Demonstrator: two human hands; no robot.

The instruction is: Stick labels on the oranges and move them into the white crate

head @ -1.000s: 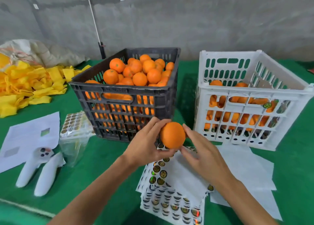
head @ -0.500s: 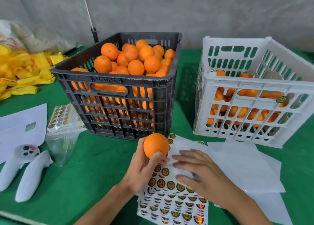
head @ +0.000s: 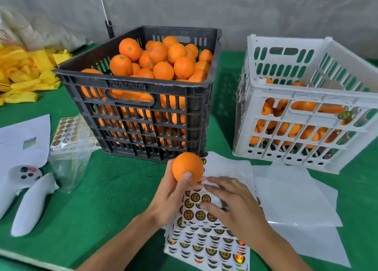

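1. Left forearm enters from the bottom centre of the frame and angles up to the right; the left hand (head: 170,197) is raised just below frame centre, palm turned inward.
2. Left hand grips one orange (head: 188,168), fingers behind it and thumb pressed on its lower front. The fruit sits above the top edge of the label sheets (head: 206,240), just in front of the black crate (head: 143,115).
3. Right forearm enters from the lower right; the right hand (head: 233,206) lies palm down over the sheets, fingers spread and nearly straight, tips on or just above the backing paper (contact cannot be confirmed).
4. Label sheets: glossy stack, rows of round dark-and-gold stickers, lower centre. Plain white backing sheets (head: 290,197) lie to their right.
5. Black crate, centre: slotted plastic, heaped with smooth-skinned oranges.
6. White crate (head: 306,99), right of frame: slotted plastic, partly filled with oranges, one bearing a round label visible through the slats.
7. Surface: green felt-like table cover (head: 114,199).
8. Left of frame: white controllers (head: 26,201), a clear bag (head: 69,166) with further sticker sheets, yellow foam sleeves (head: 24,72) at upper left.
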